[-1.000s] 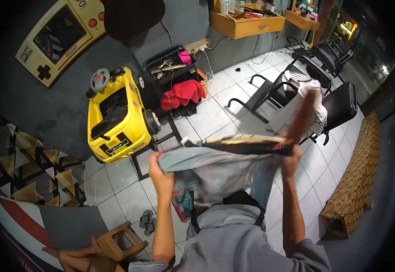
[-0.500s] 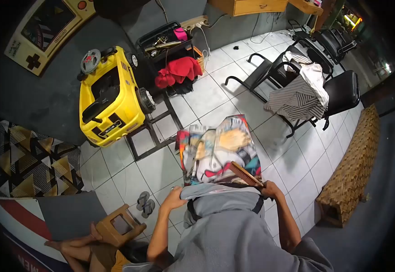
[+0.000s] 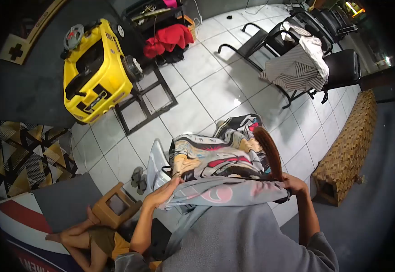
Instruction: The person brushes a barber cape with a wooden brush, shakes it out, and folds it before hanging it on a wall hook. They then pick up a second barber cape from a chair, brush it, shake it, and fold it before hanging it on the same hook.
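Note:
My left hand (image 3: 162, 193) is at the left edge of a grey cloth (image 3: 233, 192) with a pink print, stretched across my waist. Its fingers lie close together along the cloth; their tips are partly hidden. Closed at the cloth's other end, my right hand (image 3: 294, 185) holds a brown brush (image 3: 269, 152), which points up and away with its bristles showing. Below the cloth, brightly patterned fabric (image 3: 211, 156) covers my legs. A grey shirt (image 3: 243, 235) is on my body.
Ahead to the left stands a yellow toy car (image 3: 98, 72) beside a black metal frame (image 3: 147, 106). A striped cloth (image 3: 295, 68) drapes over black chairs (image 3: 342, 65). To the right is a woven bench (image 3: 344, 149). Slippers (image 3: 138, 180), a brown stool (image 3: 116, 206) and a person's legs (image 3: 77, 242) are at left.
The grey cloth has spread wider, showing its pink print. My right hand has moved right and up, the brush now more upright. My left hand has shifted left. The view has tilted down.

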Demonstrator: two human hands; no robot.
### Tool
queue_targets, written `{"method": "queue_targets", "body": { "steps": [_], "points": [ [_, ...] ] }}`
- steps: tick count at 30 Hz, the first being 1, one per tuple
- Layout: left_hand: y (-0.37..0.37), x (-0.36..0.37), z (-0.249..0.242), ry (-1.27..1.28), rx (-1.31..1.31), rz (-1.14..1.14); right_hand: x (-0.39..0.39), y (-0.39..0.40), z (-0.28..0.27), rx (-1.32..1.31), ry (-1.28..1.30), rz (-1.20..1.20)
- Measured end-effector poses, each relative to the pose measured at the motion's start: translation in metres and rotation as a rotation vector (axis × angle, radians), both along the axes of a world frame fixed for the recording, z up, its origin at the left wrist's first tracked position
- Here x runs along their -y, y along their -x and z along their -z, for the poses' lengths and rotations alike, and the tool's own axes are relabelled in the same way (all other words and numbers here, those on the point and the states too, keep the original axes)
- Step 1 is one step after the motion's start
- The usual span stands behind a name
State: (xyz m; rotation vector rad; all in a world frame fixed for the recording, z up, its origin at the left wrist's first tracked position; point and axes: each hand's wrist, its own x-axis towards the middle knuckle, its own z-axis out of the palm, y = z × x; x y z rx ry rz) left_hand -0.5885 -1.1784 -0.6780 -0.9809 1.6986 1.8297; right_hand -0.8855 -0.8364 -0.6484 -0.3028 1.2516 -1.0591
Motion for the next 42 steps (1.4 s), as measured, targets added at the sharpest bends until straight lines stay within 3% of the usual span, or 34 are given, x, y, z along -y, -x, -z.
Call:
{"method": "queue_targets", "body": {
  "steps": [1, 2, 4, 6, 8, 9, 10, 12, 14, 16, 17, 19, 23, 25, 26, 28, 30, 33, 36, 38, 40, 42],
  "points": [
    [-0.012, -0.003, 0.018, -0.147, 0.061, 0.036, -0.003, -0.008, 0.015, 0.045, 0.01, 0.013],
    [-0.022, -0.007, 0.028, -0.155, 0.068, 0.037, -0.003, -0.025, 0.023, -0.09, -0.126, 0.085],
    [-0.04, -0.015, 0.042, 0.044, 0.026, 0.26, 0.004, -0.048, 0.045, 0.134, -0.316, 0.306],
    [-0.045, -0.013, 0.076, -0.006, 0.018, 0.181, 0.005, -0.052, 0.045, -0.001, -0.387, 0.194],
    [-0.033, -0.006, 0.087, 0.335, 0.062, 0.27, 0.014, -0.036, 0.041, -0.255, -0.5, -0.028],
    [-0.021, -0.008, 0.087, 0.33, -0.037, 0.077, 0.017, -0.028, 0.043, -0.338, -0.499, -0.065],
    [-0.015, -0.006, 0.093, 0.333, -0.038, 0.08, 0.021, -0.02, 0.052, -0.547, -0.479, -0.221],
    [-0.004, 0.0, 0.124, 0.138, 0.457, 0.266, 0.003, -0.008, 0.132, -1.118, 0.072, -0.182],
    [-0.024, -0.007, 0.185, 0.117, 0.336, 0.199, 0.033, -0.006, 0.139, -0.714, -0.311, -0.329],
    [-0.061, -0.025, 0.256, 0.202, -0.432, -0.049, 0.047, -0.009, 0.153, -0.721, -0.366, -0.382],
    [-0.072, -0.029, 0.264, 0.218, -0.437, -0.052, 0.048, -0.014, 0.173, -0.73, -0.291, -0.183],
    [-0.077, -0.039, 0.272, 0.032, -0.094, -0.377, 0.033, -0.018, 0.256, -0.667, -0.163, 0.16],
    [-0.052, -0.027, 0.225, -0.216, -0.106, -0.243, 0.031, -0.007, 0.249, -0.885, -0.36, 0.047],
    [-0.046, -0.021, 0.229, 0.045, -0.096, -0.084, 0.039, 0.002, 0.242, -0.988, -0.395, -0.07],
    [-0.041, -0.012, 0.236, 0.05, -0.106, -0.089, 0.043, 0.006, 0.237, -1.084, -0.437, -0.187],
    [-0.028, 0.016, 0.246, 0.463, -0.094, -0.144, 0.056, 0.015, 0.22, -1.245, -0.288, 0.036],
    [0.008, 0.051, 0.186, 0.662, -0.321, -0.248, 0.076, 0.036, 0.195, -1.299, -0.081, 0.245],
    [0.061, 0.087, 0.09, 0.925, -0.617, -0.31, 0.12, 0.055, 0.079, -1.429, 0.06, 0.449],
    [0.094, 0.1, -0.002, 0.968, -0.574, -0.338, 0.134, 0.07, 0.012, -1.5, 0.211, 0.688],
    [0.105, 0.1, -0.037, 1.028, -0.614, -0.36, 0.136, 0.068, -0.026, -1.515, 0.308, 0.737],
    [0.111, 0.094, -0.055, 0.951, -0.631, -0.437, 0.125, 0.074, -0.036, -1.447, 0.207, 0.681],
    [0.113, 0.09, -0.061, 1.05, -0.631, -0.437, 0.124, 0.069, -0.039, -1.46, 0.219, 0.683]
  ]
}}
